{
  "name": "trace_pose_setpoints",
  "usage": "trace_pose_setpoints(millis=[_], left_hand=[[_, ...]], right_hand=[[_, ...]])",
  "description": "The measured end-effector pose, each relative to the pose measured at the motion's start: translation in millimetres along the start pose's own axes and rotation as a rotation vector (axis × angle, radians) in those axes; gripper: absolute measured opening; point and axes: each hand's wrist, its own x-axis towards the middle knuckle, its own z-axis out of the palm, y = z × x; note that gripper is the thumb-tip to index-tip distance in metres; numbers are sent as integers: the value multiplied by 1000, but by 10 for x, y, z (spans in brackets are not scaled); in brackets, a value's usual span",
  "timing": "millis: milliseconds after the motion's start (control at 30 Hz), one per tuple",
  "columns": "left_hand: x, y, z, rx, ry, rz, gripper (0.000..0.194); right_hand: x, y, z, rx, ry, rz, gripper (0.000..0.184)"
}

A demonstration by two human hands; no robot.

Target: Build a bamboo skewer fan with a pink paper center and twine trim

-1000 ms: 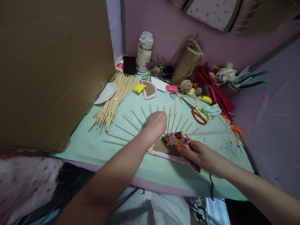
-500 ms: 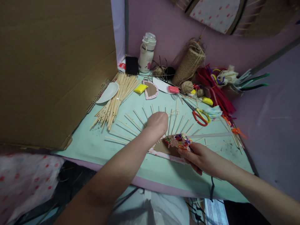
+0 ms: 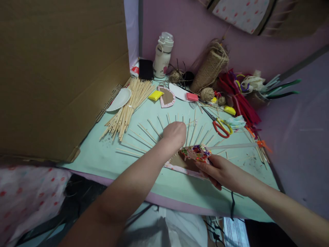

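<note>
My right hand (image 3: 214,168) is wrapped round a glue gun (image 3: 196,152) with a colourful flowery pattern. From its back a long pale glue stick (image 3: 236,146) reaches to the right, while its tip points left, close to my left hand (image 3: 175,133). That hand is bent over and closed above the work; its fingertips, and whatever they pinch, are hidden beneath it. Under both hands lies a cardboard piece (image 3: 185,165) with a pink-and-white fabric edge. Thin wooden sticks (image 3: 147,130) fan out around its far side like rays.
A bundle of sticks (image 3: 128,106) and a white paper-plate piece (image 3: 120,99) lie at the left beside a tall cardboard panel (image 3: 64,75). Behind stand a bottle (image 3: 163,56) and a twine roll (image 3: 211,65). Scissors (image 3: 218,125) rest at the right.
The whole view has shifted slightly. Both hands keep nearly the same pose, with the glue gun still in my right hand beside my left.
</note>
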Motion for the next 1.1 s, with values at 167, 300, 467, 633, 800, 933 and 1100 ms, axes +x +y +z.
trace_pose_setpoints(millis=[167, 300, 467, 633, 800, 933, 1100], left_hand=[[16, -8, 16, 2, 8, 11, 32], [19, -5, 7, 9, -10, 2, 31], [12, -5, -2, 17, -9, 1, 31], [-2, -7, -7, 19, 2, 7, 28], [-1, -13, -12, 23, 6, 5, 24], [21, -32, 0, 25, 15, 4, 21], [24, -35, 4, 27, 29, -4, 20]], right_hand=[[1, 5, -1, -10, -2, 0, 35], [-15, 39, 3, -21, -19, -5, 34], [-43, 71, -1, -16, -22, 14, 36], [-27, 58, -6, 0, -6, 11, 37], [2, 61, 1, 4, 0, 1, 36], [-4, 66, 0, 6, -5, -9, 33], [-8, 65, -5, -10, 2, -9, 33]])
